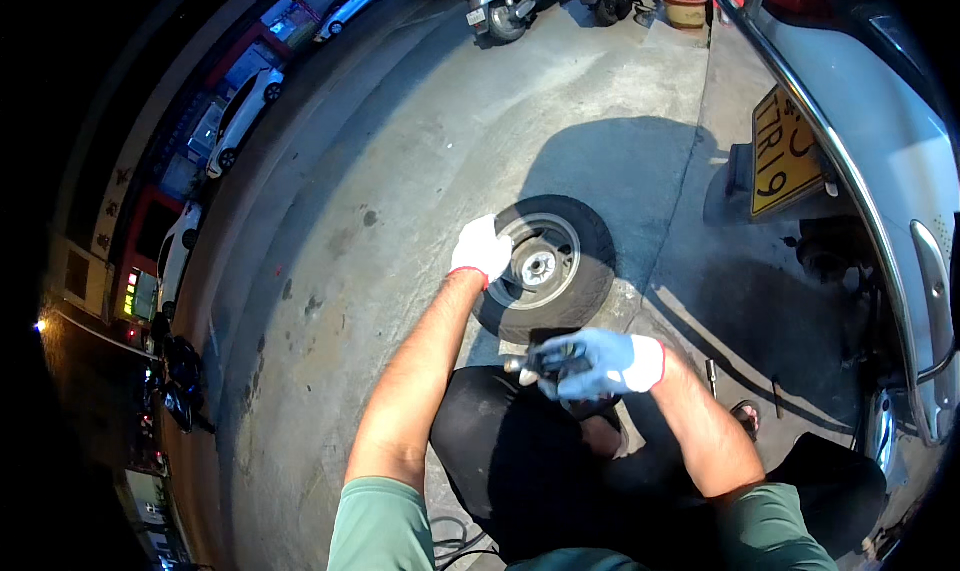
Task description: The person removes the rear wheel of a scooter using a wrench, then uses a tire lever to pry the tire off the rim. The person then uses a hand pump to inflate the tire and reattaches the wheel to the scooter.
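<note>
My left hand (pixel 483 247), in a white glove with a red cuff, grips the left side of a small wheel (pixel 557 299) with a black tyre and silver rim, lying flat on the concrete. Just below and right of the wheel, my right hand (pixel 595 361), in a blue-and-white glove, is closed round a dark tool (pixel 548 366) with a short metal fitting pointing left. The tool's exact kind is unclear, and part of it is hidden by my fingers.
A pale scooter (pixel 850 91) with a chrome bar stands close on the right. A socket tool (pixel 711 376) lies near my foot, a hose (pixel 450 539) at lower left. Parked scooters (pixel 500 11), a planter (pixel 685 9) and cars (pixel 245 116) stand farther off.
</note>
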The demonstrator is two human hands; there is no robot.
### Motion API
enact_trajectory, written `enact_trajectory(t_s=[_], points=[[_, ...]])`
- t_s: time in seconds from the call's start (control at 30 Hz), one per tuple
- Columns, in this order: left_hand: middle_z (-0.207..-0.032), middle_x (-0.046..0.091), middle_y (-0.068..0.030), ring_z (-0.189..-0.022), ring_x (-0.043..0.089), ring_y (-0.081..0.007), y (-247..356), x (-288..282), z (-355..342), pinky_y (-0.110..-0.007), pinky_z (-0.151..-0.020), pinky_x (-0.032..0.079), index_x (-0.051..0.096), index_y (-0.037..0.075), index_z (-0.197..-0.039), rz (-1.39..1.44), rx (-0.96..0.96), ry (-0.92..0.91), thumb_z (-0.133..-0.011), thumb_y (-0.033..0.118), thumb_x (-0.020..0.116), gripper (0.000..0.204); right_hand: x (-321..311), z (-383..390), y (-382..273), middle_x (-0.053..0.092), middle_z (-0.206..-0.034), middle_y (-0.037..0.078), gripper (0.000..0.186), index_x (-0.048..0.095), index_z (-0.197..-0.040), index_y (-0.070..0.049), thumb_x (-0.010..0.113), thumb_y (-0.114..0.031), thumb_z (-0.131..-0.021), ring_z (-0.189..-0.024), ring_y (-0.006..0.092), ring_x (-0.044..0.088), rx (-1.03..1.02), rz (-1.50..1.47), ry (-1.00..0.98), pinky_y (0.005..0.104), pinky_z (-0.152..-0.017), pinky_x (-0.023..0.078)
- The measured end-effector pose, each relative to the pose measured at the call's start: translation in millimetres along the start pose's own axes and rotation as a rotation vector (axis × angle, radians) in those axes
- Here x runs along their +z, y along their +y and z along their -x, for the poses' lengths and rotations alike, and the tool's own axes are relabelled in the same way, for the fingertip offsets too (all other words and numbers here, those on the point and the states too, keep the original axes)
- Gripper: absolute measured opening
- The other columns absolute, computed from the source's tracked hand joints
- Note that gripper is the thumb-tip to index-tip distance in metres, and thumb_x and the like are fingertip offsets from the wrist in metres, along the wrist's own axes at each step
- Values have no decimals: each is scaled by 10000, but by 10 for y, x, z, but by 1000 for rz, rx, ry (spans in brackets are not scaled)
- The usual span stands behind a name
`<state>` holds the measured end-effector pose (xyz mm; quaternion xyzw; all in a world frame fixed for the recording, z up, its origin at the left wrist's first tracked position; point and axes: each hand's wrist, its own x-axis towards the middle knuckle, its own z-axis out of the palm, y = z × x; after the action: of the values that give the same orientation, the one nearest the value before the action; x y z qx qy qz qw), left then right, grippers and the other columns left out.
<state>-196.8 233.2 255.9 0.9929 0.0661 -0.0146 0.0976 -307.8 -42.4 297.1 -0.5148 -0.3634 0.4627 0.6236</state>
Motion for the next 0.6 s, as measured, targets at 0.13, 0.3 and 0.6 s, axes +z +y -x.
enact_trajectory(t_s=[0.13,0.3,0.6], points=[[-1378,519,-240,-1306,473,-362,242,-184,39,-404,-1119,357,508,-2,-1358,-36,52,2,-890,352,565,589,262,55,-43,654,-965,83,426,587,-1273,-63,682,-213,-885,-860,174,609,-134,98,34,331,-821,500],[-1095,646,-264,-1065,594,-437,314,-147,190,-494,-919,484,647,16,-1089,-8,199,124,-806,244,614,365,232,56,55,619,-839,76,325,590,-1139,-15,660,-178,-867,-787,151,561,-186,176,86,338,-717,455],[-1293,586,-225,-1218,555,-344,924,-49,497,-389,-1046,429,530,4,-1323,-17,514,-482,-912,266,551,488,-1009,1213,1500,524,-648,4,192,609,-826,-164,635,-326,-923,-490,169,493,-267,-973,1681,279,-487,393]])
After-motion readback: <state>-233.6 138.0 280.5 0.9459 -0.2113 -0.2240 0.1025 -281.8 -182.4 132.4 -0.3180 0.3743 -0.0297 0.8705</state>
